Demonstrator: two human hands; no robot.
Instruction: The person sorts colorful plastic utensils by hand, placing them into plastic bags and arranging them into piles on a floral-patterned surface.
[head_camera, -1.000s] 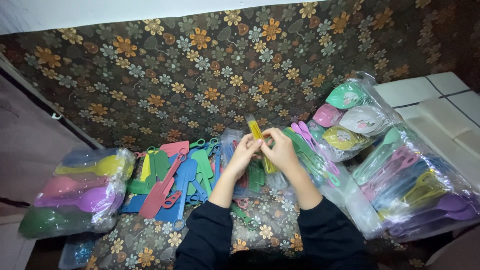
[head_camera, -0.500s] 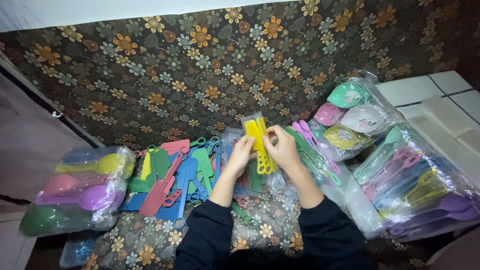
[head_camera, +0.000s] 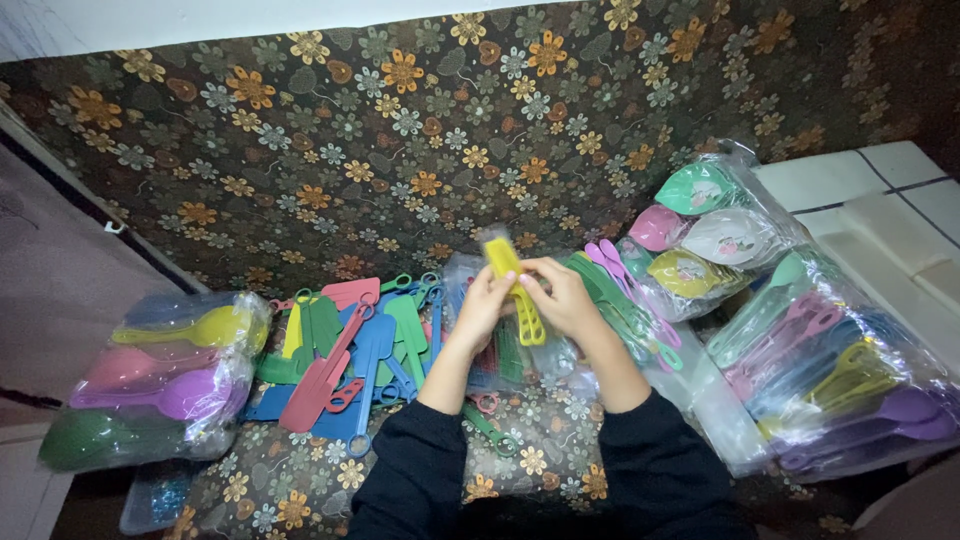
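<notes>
Left hand (head_camera: 482, 305): clenched on the yellow utensil (head_camera: 515, 288), fingers wrapped at its upper half from 9 o'clock.
Right hand (head_camera: 562, 298): grasping the same utensil from 3 o'clock, fingertips touching the shaft.
Utensil position: held upright between both hands above the lap; top end juts toward 12 o'clock, slotted handle hangs toward 6 o'clock below the fingers.
At 9 o'clock: loose pile of flat utensils (head_camera: 355, 355), red, blue, green.
Far 9 o'clock: bagged spoons (head_camera: 165, 370).
At 3 o'clock: clear bags of coloured utensils (head_camera: 820, 355).
Backdrop: floral cloth (head_camera: 400, 130).
</notes>
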